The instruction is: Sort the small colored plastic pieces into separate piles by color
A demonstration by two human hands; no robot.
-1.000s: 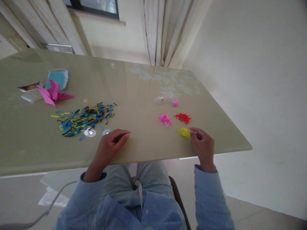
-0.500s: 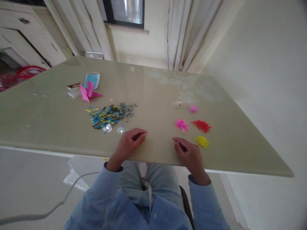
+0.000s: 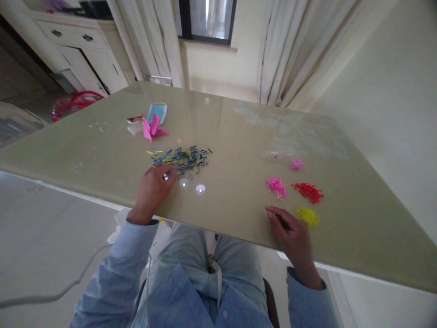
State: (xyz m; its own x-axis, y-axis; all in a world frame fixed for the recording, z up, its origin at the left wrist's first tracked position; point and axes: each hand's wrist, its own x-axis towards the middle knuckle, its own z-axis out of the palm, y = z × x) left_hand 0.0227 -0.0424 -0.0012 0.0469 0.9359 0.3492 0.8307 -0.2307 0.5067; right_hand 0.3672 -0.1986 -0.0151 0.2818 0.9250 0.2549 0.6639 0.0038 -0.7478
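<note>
My left hand (image 3: 155, 187) reaches over the near left side of a mixed pile of small rubber bands (image 3: 184, 157), blue, black and yellow. Its thumb and index finger are slightly apart at the pile's edge, and the other fingers are mostly hidden. Near the table's front edge rests my right hand (image 3: 290, 230), thumb and index pinched together; whatever they hold, if anything, is too small to see. Just beyond it lie a yellow pile of bands (image 3: 307, 216), a pink pile (image 3: 276, 187) and a red pile (image 3: 309, 192).
A lighter pink clump (image 3: 296, 164) lies beside a clear plastic piece (image 3: 276, 155). At the back left of the table (image 3: 225, 132) are a pink folded paper (image 3: 152, 127), a blue face mask (image 3: 158, 112) and small packets (image 3: 135, 129). Light reflections show on the tabletop.
My left hand has moved left and forward, from the bare table to the mixed pile. My right hand stays pinched near the yellow pile. The view has turned to the left.
</note>
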